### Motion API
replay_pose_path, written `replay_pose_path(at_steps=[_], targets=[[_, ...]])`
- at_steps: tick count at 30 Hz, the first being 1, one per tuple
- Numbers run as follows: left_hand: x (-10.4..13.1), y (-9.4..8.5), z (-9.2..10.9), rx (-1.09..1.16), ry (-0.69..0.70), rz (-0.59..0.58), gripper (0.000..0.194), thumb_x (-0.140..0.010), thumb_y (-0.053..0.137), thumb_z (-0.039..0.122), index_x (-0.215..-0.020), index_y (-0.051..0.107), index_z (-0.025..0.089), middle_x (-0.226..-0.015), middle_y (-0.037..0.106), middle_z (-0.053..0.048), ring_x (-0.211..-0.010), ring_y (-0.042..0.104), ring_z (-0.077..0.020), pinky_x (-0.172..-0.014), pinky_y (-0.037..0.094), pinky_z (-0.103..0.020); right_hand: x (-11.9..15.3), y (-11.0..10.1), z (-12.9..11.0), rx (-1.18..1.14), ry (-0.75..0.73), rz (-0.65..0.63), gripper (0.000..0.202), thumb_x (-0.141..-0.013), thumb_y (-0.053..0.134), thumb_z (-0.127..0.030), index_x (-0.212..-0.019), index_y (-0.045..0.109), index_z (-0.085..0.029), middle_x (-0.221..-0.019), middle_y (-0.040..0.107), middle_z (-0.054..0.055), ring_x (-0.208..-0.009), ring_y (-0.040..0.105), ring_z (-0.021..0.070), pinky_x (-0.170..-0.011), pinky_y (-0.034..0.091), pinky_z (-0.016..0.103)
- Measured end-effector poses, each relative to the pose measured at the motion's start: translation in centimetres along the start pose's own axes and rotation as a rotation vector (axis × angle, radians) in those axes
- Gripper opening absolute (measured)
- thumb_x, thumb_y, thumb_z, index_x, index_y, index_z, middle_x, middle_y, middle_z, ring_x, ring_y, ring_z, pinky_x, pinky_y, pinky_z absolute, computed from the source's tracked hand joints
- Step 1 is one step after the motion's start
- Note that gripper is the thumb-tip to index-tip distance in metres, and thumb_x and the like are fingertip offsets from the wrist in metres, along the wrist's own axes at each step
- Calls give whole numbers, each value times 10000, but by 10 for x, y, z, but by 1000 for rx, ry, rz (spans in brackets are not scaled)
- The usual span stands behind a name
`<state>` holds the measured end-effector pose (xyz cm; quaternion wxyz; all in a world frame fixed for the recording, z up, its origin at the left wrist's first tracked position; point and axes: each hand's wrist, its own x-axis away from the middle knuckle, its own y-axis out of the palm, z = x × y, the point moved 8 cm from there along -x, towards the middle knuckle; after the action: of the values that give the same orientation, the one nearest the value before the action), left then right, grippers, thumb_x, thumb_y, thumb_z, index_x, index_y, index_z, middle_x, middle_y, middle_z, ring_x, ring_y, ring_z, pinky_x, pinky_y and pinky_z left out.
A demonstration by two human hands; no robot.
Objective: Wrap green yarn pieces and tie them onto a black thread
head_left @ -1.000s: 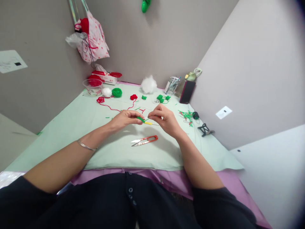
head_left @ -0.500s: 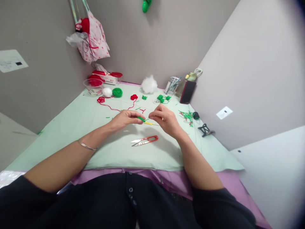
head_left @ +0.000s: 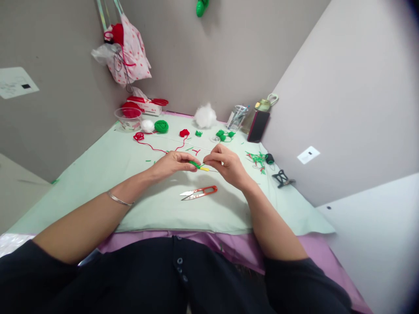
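Note:
My left hand (head_left: 176,162) is closed on a small green crocheted piece (head_left: 195,165), pinched between thumb and fingers. Just to its right, my right hand (head_left: 225,162) pinches a thin strand of yarn (head_left: 202,164) close to the piece. A yellow-handled crochet hook (head_left: 204,169) with a thin metal shaft shows below the fingertips; whether it lies on the cloth or hangs from the work I cannot tell. Nearer to me, thread snips (head_left: 199,192) with an orange handle lie on the pale green cloth (head_left: 147,218).
Behind my hands are a white yarn ball (head_left: 147,126), a green yarn ball (head_left: 161,126), a red piece (head_left: 184,133), white stuffing (head_left: 205,116) and green pieces (head_left: 225,135). A phone (head_left: 258,126) leans at the back right. Yarn scraps (head_left: 257,160) and a black clip (head_left: 282,179) lie rightward.
My right fingertips have come slightly closer to the green piece, and the strand between the hands looks shorter. The yellow hook handle appears shifted slightly right. The snips have not moved.

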<state>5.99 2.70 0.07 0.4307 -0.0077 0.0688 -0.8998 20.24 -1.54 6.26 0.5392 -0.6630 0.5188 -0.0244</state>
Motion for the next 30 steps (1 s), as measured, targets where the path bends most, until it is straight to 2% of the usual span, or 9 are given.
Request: replay_pose_path(at_steps=[8, 14, 19, 24, 26, 28, 30], targets=[[0, 2, 1, 41, 7, -19, 300, -733, 765, 366, -982, 733, 201, -936, 722, -32, -907, 662, -193, -940, 474, -364, 0, 2, -2, -41, -9, 16, 166, -947, 559, -252, -930, 724, -250, -859, 554, 33, -790, 558, 149, -711, 456, 294], [0, 5, 4, 146, 28, -19, 292, -748, 769, 370, -949, 670, 184, -871, 665, -10, -848, 651, -154, -878, 502, -337, -1, 5, -1, -96, 39, 112, 137, -929, 581, -247, -962, 713, -237, -873, 620, 34, -720, 571, 134, -711, 477, 292], [-2, 11, 1, 201, 25, -47, 331, -726, 795, 379, -878, 602, 156, -846, 631, -3, -824, 641, -140, -846, 516, -323, -1, 21, -7, -135, -9, 64, 167, -943, 556, -260, -1018, 704, -244, -921, 660, 55, -818, 622, 157, -762, 500, 298], [-4, 12, -5, 170, 10, -75, 312, -741, 774, 379, -865, 593, 158, -833, 636, -5, -810, 650, -142, -850, 515, -333, -2, 24, -11, -143, 2, 69, 134, -918, 593, -292, -908, 715, -237, -867, 661, 48, -794, 619, 156, -747, 500, 300], [-4, 12, -5, 149, 14, -77, 290, -736, 774, 349, -858, 591, 161, -835, 643, -5, -811, 652, -145, -838, 512, -329, -2, 18, -9, -267, 66, 117, 133, -900, 617, -324, -876, 703, -225, -890, 665, 50, -757, 622, 147, -686, 506, 288], [-3, 13, -4, 144, 7, -81, 282, -731, 775, 329, -858, 587, 162, -830, 652, -5, -793, 654, -144, -820, 514, -327, -2, 14, -3, -490, 177, 158, 175, -891, 623, -381, -874, 663, -211, -890, 675, 44, -657, 621, 126, -565, 490, 262], [-3, 14, -6, 150, -18, -83, 289, -727, 775, 329, -860, 581, 160, -797, 654, 1, -736, 652, -136, -782, 520, -324, -2, 16, 4, -729, 292, 138, 238, -891, 609, -445, -881, 593, -207, -816, 682, 20, -556, 609, 110, -469, 456, 237]])
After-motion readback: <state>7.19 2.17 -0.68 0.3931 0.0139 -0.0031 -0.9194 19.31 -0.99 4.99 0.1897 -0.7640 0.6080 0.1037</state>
